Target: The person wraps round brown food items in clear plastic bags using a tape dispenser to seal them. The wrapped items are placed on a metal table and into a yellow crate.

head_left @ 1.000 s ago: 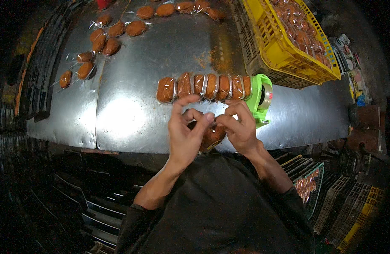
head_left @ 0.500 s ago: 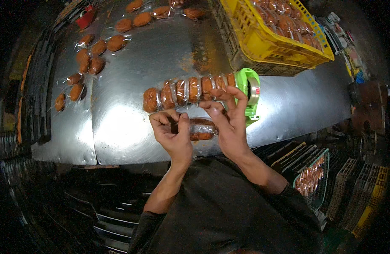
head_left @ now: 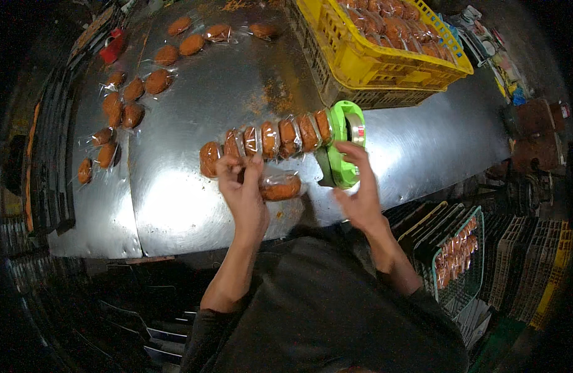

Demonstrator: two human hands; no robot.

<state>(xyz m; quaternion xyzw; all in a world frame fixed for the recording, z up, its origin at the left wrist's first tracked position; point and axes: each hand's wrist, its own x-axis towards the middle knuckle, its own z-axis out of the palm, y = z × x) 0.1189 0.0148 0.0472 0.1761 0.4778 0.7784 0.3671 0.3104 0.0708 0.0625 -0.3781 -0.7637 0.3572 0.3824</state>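
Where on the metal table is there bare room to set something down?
One bare patch of the table lies right of the green tape dispenser, in front of the yellow crate. Another lies between the wrapped row and the loose pieces at left. Crowded: the middle, with row, dispenser, left hand, held piece and right hand.

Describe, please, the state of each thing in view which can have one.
Held bun: wrapped, sealing unclear
Left hand: closed on held bun
Right hand: open, nothing visibly held
Row of buns: wrapped, side by side
Green tape dispenser: tape roll loaded
Yellow crate: open-topped, well filled
Scattered buns: loosely spread out
Wire basket: holding wrapped pieces
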